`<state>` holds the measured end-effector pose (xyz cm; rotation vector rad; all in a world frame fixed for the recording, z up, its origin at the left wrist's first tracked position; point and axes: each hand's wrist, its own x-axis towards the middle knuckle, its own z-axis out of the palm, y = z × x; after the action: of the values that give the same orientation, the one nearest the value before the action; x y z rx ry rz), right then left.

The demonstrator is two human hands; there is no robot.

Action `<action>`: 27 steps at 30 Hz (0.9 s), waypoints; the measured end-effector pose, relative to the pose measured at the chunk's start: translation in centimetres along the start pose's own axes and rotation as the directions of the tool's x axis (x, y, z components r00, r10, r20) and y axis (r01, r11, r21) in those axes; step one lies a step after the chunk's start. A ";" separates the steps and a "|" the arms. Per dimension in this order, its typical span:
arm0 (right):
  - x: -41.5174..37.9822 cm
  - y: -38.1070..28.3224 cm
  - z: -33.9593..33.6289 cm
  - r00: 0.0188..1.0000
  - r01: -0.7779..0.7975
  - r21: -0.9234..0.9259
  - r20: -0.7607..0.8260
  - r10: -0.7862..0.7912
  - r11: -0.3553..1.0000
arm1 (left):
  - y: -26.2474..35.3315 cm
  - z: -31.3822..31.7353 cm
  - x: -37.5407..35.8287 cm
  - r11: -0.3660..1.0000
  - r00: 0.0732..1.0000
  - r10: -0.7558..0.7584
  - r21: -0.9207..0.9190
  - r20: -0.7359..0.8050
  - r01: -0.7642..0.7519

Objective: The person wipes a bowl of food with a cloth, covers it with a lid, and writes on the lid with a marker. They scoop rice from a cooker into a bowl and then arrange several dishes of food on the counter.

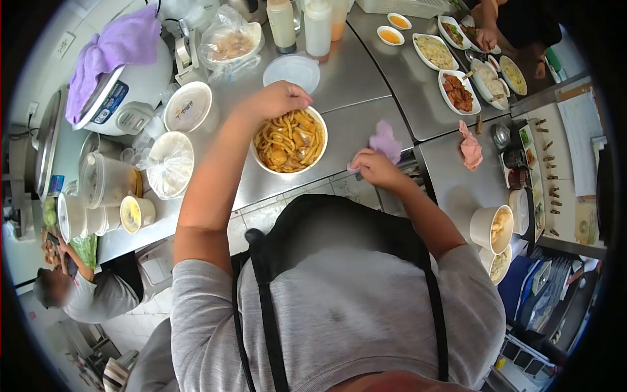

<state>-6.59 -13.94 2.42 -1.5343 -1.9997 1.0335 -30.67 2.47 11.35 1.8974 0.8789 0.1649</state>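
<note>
A round white bowl [324, 149] holds thick, noodle-like strips and chunks in brown sauce [287, 145]. It stands near the front edge of the steel counter. My left hand [279, 101] is at the bowl's far rim, fingers curled over it; the fingertips partly cover the rim. To the right, my right hand [379, 170] is closed on a purple cloth [385, 139], which lies bunched at the counter edge. Behind the bowl rests a translucent round lid [292, 73].
Squeeze bottles [318, 29] and a bagged tub [230, 44] stand behind. Lidded tubs [188, 106] and a rice cooker [117, 98] crowd the left. Filled dishes [455, 91] sit back right, near another person's hand [486, 38]. A second person [98, 287] works at lower left.
</note>
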 end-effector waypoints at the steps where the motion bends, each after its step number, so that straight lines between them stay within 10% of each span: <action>1: -0.4 -1.1 -0.5 0.986 -0.130 0.272 0.136 0.096 0.954 | 0.4 0.0 0.1 0.999 0.999 0.015 0.050 0.039 -0.017; 4: 2.8 -6.0 -3.4 0.963 -0.216 0.408 -0.059 0.262 0.887 | 0.8 0.2 1.0 0.963 0.993 0.083 0.249 0.088 -0.103; 7: 6.6 -6.6 -1.9 0.865 0.369 0.116 -0.405 -0.295 0.922 | 1.0 0.4 1.3 0.929 0.992 0.113 0.348 0.062 -0.128; 13: 4.4 -8.1 0.9 0.801 0.353 -0.160 -0.458 -0.386 0.922 | -0.1 0.1 0.4 0.923 0.985 0.084 0.385 -0.153 -0.019; 16: 3.5 -8.8 -0.6 0.935 0.283 0.071 -0.241 -0.259 0.956 | -0.8 -0.2 -0.4 0.935 0.974 0.049 0.353 -0.223 0.034; 19: 4.6 -9.2 -0.7 0.888 0.162 0.026 -0.439 -0.135 0.986 | -1.3 -0.3 -0.9 0.947 0.961 0.027 0.314 -0.275 0.063; 25: 3.4 -9.6 0.7 0.819 0.277 -0.382 -0.386 -0.425 0.882 | -1.4 0.2 -1.8 0.935 0.895 -0.036 0.300 -0.445 0.187; 27: 2.6 -9.5 -0.3 0.923 0.206 -0.043 -0.322 -0.209 0.978 | -1.5 0.5 -2.6 0.923 0.879 -0.079 0.299 -0.470 0.243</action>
<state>-13.22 -12.52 9.50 -1.3575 -1.8832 0.6410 -33.07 0.83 10.57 2.1400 1.4629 0.3774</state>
